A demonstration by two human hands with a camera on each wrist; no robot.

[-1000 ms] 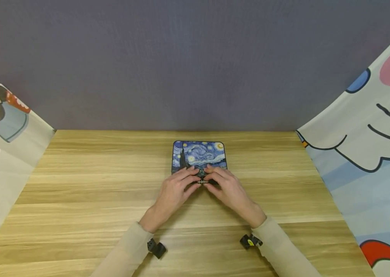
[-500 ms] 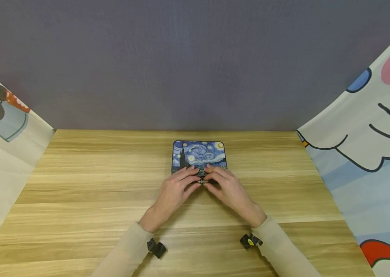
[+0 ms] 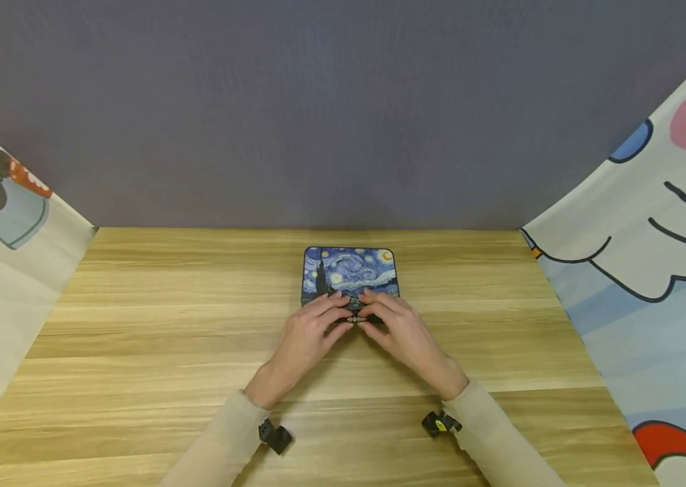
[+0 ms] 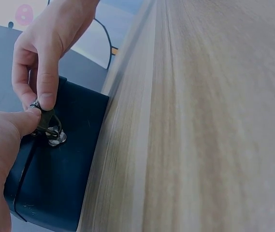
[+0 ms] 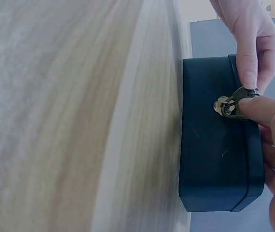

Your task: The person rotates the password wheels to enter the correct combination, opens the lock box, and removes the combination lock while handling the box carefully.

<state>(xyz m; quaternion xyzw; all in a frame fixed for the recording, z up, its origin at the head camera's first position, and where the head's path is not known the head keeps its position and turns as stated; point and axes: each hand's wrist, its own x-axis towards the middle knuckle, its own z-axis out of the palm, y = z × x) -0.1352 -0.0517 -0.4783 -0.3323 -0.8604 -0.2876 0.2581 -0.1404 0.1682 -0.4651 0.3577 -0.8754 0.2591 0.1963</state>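
A dark tin box [image 5: 214,154] with a swirling blue night-sky painting on its lid [image 3: 352,267] stands on the wooden table, its lid down. At the middle of its front is a metal latch [image 5: 230,107] with a wire loop. My left hand [image 3: 306,333] and right hand [image 3: 406,333] meet there from either side. Both thumbs are on the latch's upper part, seen closely in the left wrist view, where the right thumb [image 4: 48,84] lies beside the left thumb [image 4: 26,121]. Fingers of both hands rest over the front edge of the lid, partly hidden.
The wooden table [image 3: 185,325] reaches back to a grey wall panel [image 3: 318,122]. Printed cartoon curtains hang at the left [image 3: 8,291] and right [image 3: 653,352]. A small black camera sits on each wrist, the left camera [image 3: 276,436] and the right camera [image 3: 440,424].
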